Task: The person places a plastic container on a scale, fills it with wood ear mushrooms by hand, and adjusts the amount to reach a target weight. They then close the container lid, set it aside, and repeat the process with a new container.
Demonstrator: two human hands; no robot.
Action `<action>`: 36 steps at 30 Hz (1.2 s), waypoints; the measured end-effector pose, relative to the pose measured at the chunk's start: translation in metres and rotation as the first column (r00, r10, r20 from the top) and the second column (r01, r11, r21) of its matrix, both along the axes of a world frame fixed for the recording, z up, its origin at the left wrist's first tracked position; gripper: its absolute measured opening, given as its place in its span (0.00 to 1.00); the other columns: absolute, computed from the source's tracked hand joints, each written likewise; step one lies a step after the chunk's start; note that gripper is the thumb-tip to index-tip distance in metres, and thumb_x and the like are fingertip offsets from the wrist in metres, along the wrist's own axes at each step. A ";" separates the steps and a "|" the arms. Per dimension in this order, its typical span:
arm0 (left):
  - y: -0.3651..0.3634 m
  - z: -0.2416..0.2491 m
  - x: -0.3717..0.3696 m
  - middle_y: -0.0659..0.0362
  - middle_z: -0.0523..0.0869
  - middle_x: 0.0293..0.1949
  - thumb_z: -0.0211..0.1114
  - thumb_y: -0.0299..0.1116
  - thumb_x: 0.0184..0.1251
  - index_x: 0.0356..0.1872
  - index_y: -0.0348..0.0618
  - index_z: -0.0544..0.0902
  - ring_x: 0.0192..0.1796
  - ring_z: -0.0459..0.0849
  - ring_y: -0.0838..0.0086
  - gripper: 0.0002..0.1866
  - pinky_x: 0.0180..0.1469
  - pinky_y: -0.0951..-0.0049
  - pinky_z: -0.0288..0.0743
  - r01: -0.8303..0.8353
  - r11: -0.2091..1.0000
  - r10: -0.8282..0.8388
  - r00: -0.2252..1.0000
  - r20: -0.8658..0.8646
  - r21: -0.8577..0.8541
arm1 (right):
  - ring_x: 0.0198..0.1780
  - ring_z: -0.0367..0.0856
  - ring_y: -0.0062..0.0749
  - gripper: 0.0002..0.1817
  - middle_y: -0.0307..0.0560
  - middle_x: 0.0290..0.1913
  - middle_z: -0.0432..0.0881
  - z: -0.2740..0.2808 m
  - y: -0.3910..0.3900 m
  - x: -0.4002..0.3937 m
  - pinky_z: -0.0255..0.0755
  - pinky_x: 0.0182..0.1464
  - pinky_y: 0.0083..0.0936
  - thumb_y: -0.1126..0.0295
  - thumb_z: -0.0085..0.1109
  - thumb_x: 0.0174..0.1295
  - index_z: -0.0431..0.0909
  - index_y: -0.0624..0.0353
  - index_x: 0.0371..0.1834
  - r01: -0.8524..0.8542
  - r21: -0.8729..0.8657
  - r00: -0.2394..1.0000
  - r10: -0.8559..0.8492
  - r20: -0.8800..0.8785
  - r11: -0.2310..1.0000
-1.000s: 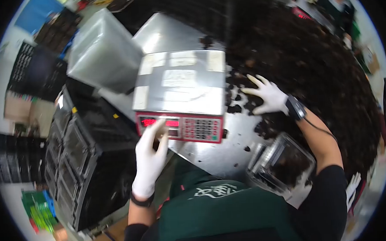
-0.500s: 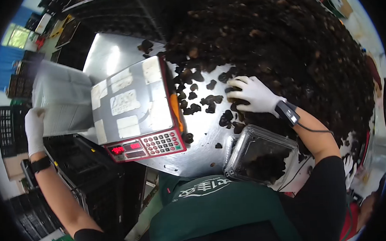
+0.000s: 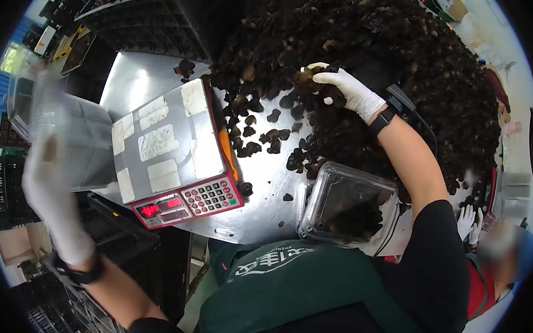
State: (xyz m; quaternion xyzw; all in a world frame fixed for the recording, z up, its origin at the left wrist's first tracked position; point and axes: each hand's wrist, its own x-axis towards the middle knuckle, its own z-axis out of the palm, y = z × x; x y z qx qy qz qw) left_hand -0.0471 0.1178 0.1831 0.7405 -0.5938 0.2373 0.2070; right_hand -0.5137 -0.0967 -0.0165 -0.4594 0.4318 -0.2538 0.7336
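Note:
My left hand [image 3: 50,184], gloved in white and smeared by motion, is raised at the left beside a stack of clear plastic boxes [image 3: 90,139]. A single clear plastic box [image 3: 24,95], also blurred, is up at its fingers, tilted away from the stack. In its white glove, my right hand [image 3: 344,90] has its fingers curled around some dark wood ear mushrooms at the edge of a large heap of wood ear mushrooms [image 3: 405,56]. A lidded clear box [image 3: 347,204] with dark pieces visible through it sits close to my body.
Between the stack and the heap stands a red-edged digital scale [image 3: 169,141], its display lit. An orange-handled tool [image 3: 228,150] lies along its side. Loose mushrooms dot the metal table [image 3: 262,197]. A black crate [image 3: 145,28] stands behind. Another person's gloved hands [image 3: 468,222] show at right.
My left hand has swung around with a clear plastic box lifted off the stack. My right hand has moved up and deeper into the heap, and its fingers have closed on mushrooms.

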 end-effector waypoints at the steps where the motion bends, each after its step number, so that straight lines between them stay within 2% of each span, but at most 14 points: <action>1: 0.002 -0.020 -0.045 0.57 0.87 0.38 0.62 0.27 0.67 0.45 0.41 0.86 0.42 0.85 0.66 0.09 0.47 0.70 0.76 0.005 0.998 -0.006 1.000 0.014 0.066 | 0.43 0.79 0.21 0.22 0.39 0.48 0.83 0.004 0.002 0.001 0.68 0.23 0.12 0.66 0.59 0.65 0.75 0.52 0.63 0.035 0.054 0.995 -0.040 0.091 0.998; 3: 0.005 -0.065 -0.086 0.59 0.81 0.33 0.62 0.25 0.60 0.41 0.47 0.84 0.39 0.81 0.64 0.09 0.44 0.67 0.73 0.134 0.971 -0.177 0.961 0.215 0.200 | 0.41 0.77 0.23 0.24 0.42 0.50 0.82 0.010 0.001 0.000 0.69 0.23 0.13 0.66 0.58 0.66 0.73 0.53 0.66 -0.035 0.120 0.963 0.002 0.271 0.992; 5: 0.012 -0.108 -0.108 0.60 0.79 0.33 0.62 0.25 0.54 0.41 0.50 0.82 0.40 0.79 0.65 0.12 0.46 0.65 0.70 0.102 0.936 -0.168 0.970 0.173 0.338 | 0.41 0.77 0.25 0.25 0.44 0.51 0.81 0.017 0.001 0.006 0.70 0.24 0.14 0.65 0.58 0.67 0.72 0.55 0.67 -0.097 0.156 0.925 0.031 0.379 0.983; 9: 0.021 -0.151 -0.121 0.59 0.82 0.37 0.63 0.27 0.63 0.45 0.47 0.82 0.43 0.80 0.62 0.10 0.49 0.62 0.70 0.182 0.879 -0.210 0.978 0.015 0.440 | 0.41 0.81 0.23 0.22 0.44 0.52 0.82 0.041 0.006 0.034 0.73 0.24 0.14 0.67 0.58 0.67 0.74 0.56 0.64 -0.193 0.135 0.892 0.116 0.437 0.972; 13: 0.032 -0.150 -0.126 0.55 0.82 0.44 0.69 0.32 0.59 0.57 0.44 0.79 0.50 0.79 0.59 0.23 0.57 0.59 0.68 0.234 0.924 -0.196 0.969 -0.151 0.303 | 0.43 0.84 0.21 0.20 0.43 0.52 0.84 0.072 0.017 0.086 0.73 0.23 0.13 0.69 0.59 0.66 0.76 0.57 0.61 -0.253 -0.052 0.916 0.256 0.309 0.966; 17: 0.040 -0.151 -0.125 0.51 0.83 0.50 0.71 0.32 0.59 0.63 0.42 0.76 0.54 0.79 0.56 0.28 0.60 0.58 0.70 0.234 0.947 -0.139 0.917 -0.375 0.221 | 0.49 0.83 0.24 0.18 0.44 0.52 0.84 0.091 0.025 0.150 0.78 0.50 0.21 0.71 0.61 0.62 0.80 0.62 0.56 -0.413 -0.362 0.858 0.490 0.152 0.836; 18: 0.039 -0.151 -0.123 0.51 0.82 0.54 0.72 0.30 0.59 0.65 0.41 0.74 0.53 0.80 0.59 0.31 0.57 0.61 0.73 0.249 0.967 -0.188 0.843 -0.503 0.056 | 0.51 0.80 0.24 0.21 0.41 0.51 0.84 0.094 0.029 0.165 0.70 0.60 0.21 0.68 0.62 0.58 0.80 0.61 0.55 -0.452 -0.398 0.843 0.528 0.102 0.798; 22: 0.022 -0.128 -0.108 0.52 0.81 0.61 0.72 0.24 0.59 0.68 0.39 0.70 0.56 0.84 0.70 0.34 0.51 0.73 0.78 0.166 0.970 -0.242 0.578 -0.779 -0.178 | 0.52 0.81 0.22 0.19 0.41 0.50 0.84 0.100 0.052 0.214 0.75 0.59 0.22 0.74 0.61 0.59 0.81 0.61 0.55 -0.589 -0.360 0.742 0.661 0.115 0.723; 26: 0.017 -0.126 -0.094 0.56 0.87 0.43 0.71 0.21 0.57 0.49 0.39 0.78 0.45 0.86 0.73 0.19 0.45 0.73 0.77 0.113 0.985 -0.174 0.626 -0.760 -0.132 | 0.48 0.81 0.18 0.19 0.37 0.46 0.84 0.088 0.069 0.252 0.77 0.55 0.20 0.77 0.61 0.58 0.81 0.60 0.54 -0.559 -0.565 0.713 0.699 0.045 0.607; 29: 0.022 -0.147 -0.073 0.57 0.86 0.36 0.71 0.18 0.54 0.39 0.39 0.80 0.39 0.85 0.71 0.12 0.43 0.73 0.76 0.086 0.992 -0.123 0.742 -0.659 -0.089 | 0.55 0.77 0.22 0.27 0.39 0.55 0.80 0.077 0.076 0.264 0.71 0.63 0.24 0.73 0.67 0.56 0.78 0.53 0.62 -0.590 -0.581 0.702 0.712 -0.025 0.561; 30: 0.024 -0.154 -0.068 0.57 0.85 0.34 0.70 0.17 0.53 0.37 0.39 0.80 0.38 0.85 0.70 0.12 0.42 0.72 0.76 0.071 0.991 -0.122 0.805 -0.581 -0.109 | 0.62 0.73 0.28 0.30 0.43 0.61 0.77 0.071 0.073 0.268 0.66 0.69 0.28 0.69 0.69 0.56 0.75 0.52 0.66 -0.633 -0.626 0.677 0.718 -0.164 0.454; 31: 0.025 -0.158 -0.063 0.57 0.85 0.33 0.70 0.16 0.53 0.35 0.39 0.80 0.37 0.84 0.69 0.11 0.42 0.71 0.76 0.060 0.989 -0.119 0.859 -0.498 -0.132 | 0.68 0.70 0.34 0.31 0.48 0.65 0.75 0.066 0.072 0.269 0.62 0.72 0.32 0.66 0.68 0.58 0.74 0.53 0.67 -0.643 -0.670 0.666 0.703 -0.249 0.371; 32: 0.027 -0.160 -0.061 0.55 0.82 0.34 0.68 0.16 0.46 0.34 0.42 0.77 0.37 0.82 0.56 0.14 0.40 0.65 0.76 0.080 0.984 -0.145 0.880 -0.452 -0.159 | 0.70 0.68 0.37 0.30 0.50 0.67 0.73 0.064 0.069 0.267 0.60 0.74 0.33 0.64 0.66 0.61 0.73 0.53 0.68 -0.667 -0.663 0.643 0.713 -0.281 0.340; 36: 0.032 -0.159 -0.056 0.56 0.84 0.35 0.65 0.13 0.43 0.33 0.42 0.78 0.39 0.83 0.58 0.15 0.42 0.65 0.76 0.129 0.966 -0.195 0.933 -0.304 -0.224 | 0.74 0.64 0.41 0.22 0.52 0.72 0.69 0.071 0.063 0.256 0.56 0.75 0.35 0.62 0.51 0.74 0.72 0.55 0.68 -0.661 -0.691 0.652 0.679 -0.337 0.292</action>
